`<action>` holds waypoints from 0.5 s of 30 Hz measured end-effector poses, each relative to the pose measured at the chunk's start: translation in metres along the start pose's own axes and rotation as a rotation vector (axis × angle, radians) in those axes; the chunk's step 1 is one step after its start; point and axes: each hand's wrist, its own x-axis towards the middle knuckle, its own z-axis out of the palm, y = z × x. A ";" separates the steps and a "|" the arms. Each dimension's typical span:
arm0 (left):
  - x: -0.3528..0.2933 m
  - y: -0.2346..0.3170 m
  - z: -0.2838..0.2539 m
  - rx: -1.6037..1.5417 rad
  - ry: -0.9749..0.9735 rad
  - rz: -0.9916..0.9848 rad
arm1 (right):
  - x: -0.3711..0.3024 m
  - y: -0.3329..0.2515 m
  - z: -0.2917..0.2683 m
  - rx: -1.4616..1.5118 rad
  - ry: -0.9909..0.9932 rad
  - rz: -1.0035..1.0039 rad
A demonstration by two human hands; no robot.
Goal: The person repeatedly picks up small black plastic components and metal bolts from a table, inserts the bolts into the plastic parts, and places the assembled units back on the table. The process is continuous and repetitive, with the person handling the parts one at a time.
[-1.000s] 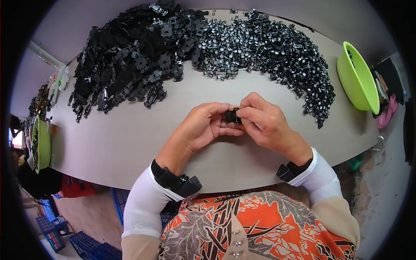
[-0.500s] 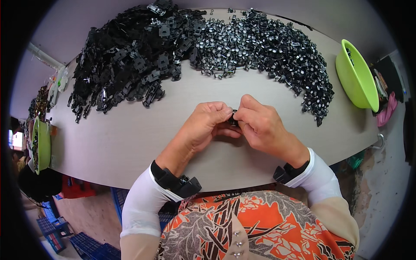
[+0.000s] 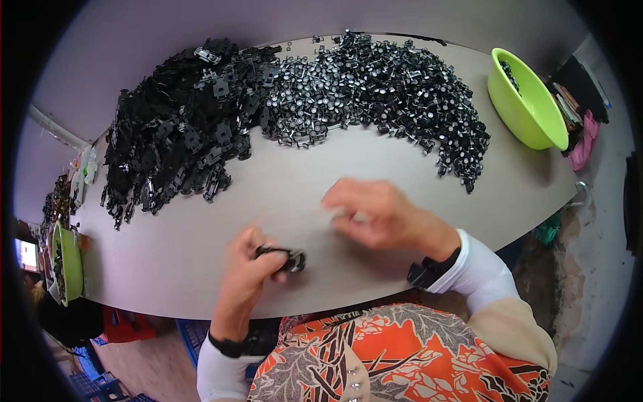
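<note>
My left hand [image 3: 246, 271] is closed around a small black plastic part [image 3: 287, 257] near the table's front edge, close to my body. My right hand [image 3: 375, 213] hovers over the grey table [image 3: 268, 194], blurred by motion, fingers loosely spread and nothing visible in them. It sits to the right of and slightly beyond the left hand, apart from it. Beyond both hands lie a big heap of black flat parts [image 3: 177, 134] on the left and a heap of small black wheel-like parts [image 3: 382, 90] on the right.
A lime green bowl [image 3: 526, 100] holding a few dark parts stands at the table's far right. Another green bowl [image 3: 67, 264] sits at the left edge. Clutter lies beyond the right edge, blue crates on the floor at lower left.
Both hands were together on one small black part at mid-table. Now they have separated: the left pulled back toward me with the part, the right moved off to the right.
</note>
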 end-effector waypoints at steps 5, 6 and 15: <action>-0.103 0.019 -0.062 -0.005 0.146 0.041 | -0.007 0.057 -0.066 -0.598 0.264 0.155; -0.122 0.021 -0.073 0.018 0.150 0.061 | -0.010 0.064 -0.072 -0.686 0.261 0.176; -0.166 0.011 -0.136 0.755 0.464 -0.177 | -0.009 0.070 -0.070 -0.518 0.152 0.375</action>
